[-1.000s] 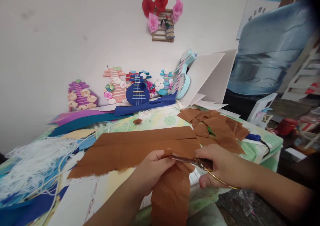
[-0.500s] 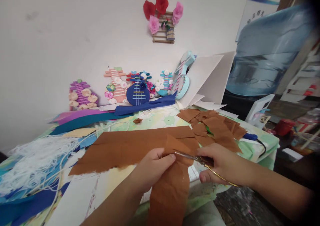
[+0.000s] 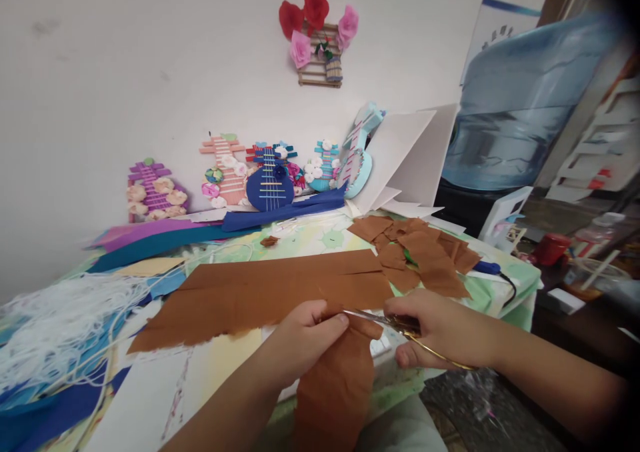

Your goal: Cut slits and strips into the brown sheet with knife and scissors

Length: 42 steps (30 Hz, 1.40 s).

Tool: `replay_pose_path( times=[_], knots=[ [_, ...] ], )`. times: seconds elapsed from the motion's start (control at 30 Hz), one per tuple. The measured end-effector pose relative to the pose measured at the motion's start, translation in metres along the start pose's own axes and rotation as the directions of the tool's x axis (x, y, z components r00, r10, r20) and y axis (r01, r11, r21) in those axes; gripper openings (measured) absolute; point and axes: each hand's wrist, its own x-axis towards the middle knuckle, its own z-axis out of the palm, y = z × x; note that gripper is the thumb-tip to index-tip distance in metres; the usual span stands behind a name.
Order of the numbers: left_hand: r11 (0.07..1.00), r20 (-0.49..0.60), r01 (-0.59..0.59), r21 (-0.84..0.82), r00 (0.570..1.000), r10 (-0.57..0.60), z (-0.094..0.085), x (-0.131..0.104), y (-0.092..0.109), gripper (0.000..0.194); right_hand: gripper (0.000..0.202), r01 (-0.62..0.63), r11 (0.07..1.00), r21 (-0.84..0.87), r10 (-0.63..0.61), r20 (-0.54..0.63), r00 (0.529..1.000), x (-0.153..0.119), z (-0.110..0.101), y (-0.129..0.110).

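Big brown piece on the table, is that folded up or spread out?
Spread out: the big brown piece lies flat, its long far edge nearly straight.

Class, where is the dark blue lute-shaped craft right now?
In the head view, the dark blue lute-shaped craft leans left of centre, just behind the folded blue strip.

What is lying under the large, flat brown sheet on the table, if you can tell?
White paper shows past the near edge of the brown sheet; anything beneath its middle is hidden.
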Motion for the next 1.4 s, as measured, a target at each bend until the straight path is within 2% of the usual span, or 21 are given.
replay_pose_path(
  times=[0.23, 0.33, 0.43, 0.57, 0.67, 0.77, 0.87, 0.93, 1.0, 1.1, 1.17, 1.27, 1.4],
  knots=[
    [0.999, 0.063, -0.041, -0.032, 0.997, 0.043, 0.005, -0.001, 0.002, 0.015, 0.040, 0.025, 1.000, -0.005, -0.024, 0.017, 1.000, -0.002, 0.000, -0.003],
    [0.998, 0.066, -0.045, -0.033, 0.997, 0.047, 0.003, 0.000, -0.001, 0.017, 0.040, -0.021, 1.000, -0.009, 0.021, 0.025, 0.999, -0.005, -0.002, -0.003],
    [0.994, 0.052, -0.105, -0.032, 0.993, 0.107, -0.003, 0.001, -0.006, 0.021, 0.043, -0.109, 0.994, 0.004, 0.109, 0.017, 0.994, -0.011, 0.000, 0.001],
    [0.977, -0.012, -0.202, 0.072, 0.979, 0.203, -0.010, 0.002, -0.013, 0.021, 0.052, -0.213, 0.973, 0.091, 0.217, -0.042, 0.975, -0.013, 0.008, 0.008],
    [0.957, -0.047, -0.228, 0.178, 0.970, 0.239, -0.011, 0.000, -0.014, 0.021, 0.049, -0.248, 0.949, 0.192, 0.270, -0.096, 0.958, -0.010, 0.015, 0.012],
    [0.933, 0.002, -0.257, 0.253, 0.964, 0.266, -0.009, -0.003, -0.013, 0.023, 0.047, -0.251, 0.933, 0.259, 0.292, -0.136, 0.946, -0.006, 0.022, 0.015],
    [0.918, 0.097, -0.317, 0.237, 0.948, 0.303, -0.009, -0.004, -0.010, 0.026, 0.046, -0.170, 0.920, 0.352, 0.239, -0.164, 0.957, -0.005, 0.030, 0.021],
    [0.913, 0.103, -0.339, 0.229, 0.941, 0.323, -0.009, -0.004, -0.010, 0.027, 0.046, -0.084, 0.886, 0.457, 0.167, -0.143, 0.976, -0.005, 0.038, 0.027],
    [0.910, 0.077, -0.338, 0.240, 0.941, 0.330, -0.010, -0.004, -0.010, 0.025, 0.047, -0.033, 0.814, 0.580, 0.089, -0.069, 0.994, -0.004, 0.045, 0.032],
    [0.911, 0.061, -0.328, 0.250, 0.944, 0.324, -0.011, -0.003, -0.012, 0.024, 0.052, -0.035, 0.696, 0.717, -0.018, 0.066, 0.998, 0.000, 0.051, 0.031],
    [0.914, 0.069, -0.322, 0.247, 0.947, 0.315, -0.012, -0.003, -0.013, 0.024, 0.057, -0.028, 0.634, 0.773, -0.074, 0.096, 0.993, 0.002, 0.051, 0.028],
    [0.924, 0.059, -0.300, 0.239, 0.954, 0.295, -0.014, -0.001, -0.015, 0.025, 0.061, 0.058, 0.563, 0.824, -0.114, 0.008, 0.993, 0.006, 0.052, 0.024],
    [0.941, 0.075, -0.280, 0.191, 0.960, 0.270, -0.016, 0.003, -0.014, 0.026, 0.054, 0.132, 0.474, 0.871, -0.098, -0.096, 0.990, 0.009, 0.055, 0.029]
  ],
)
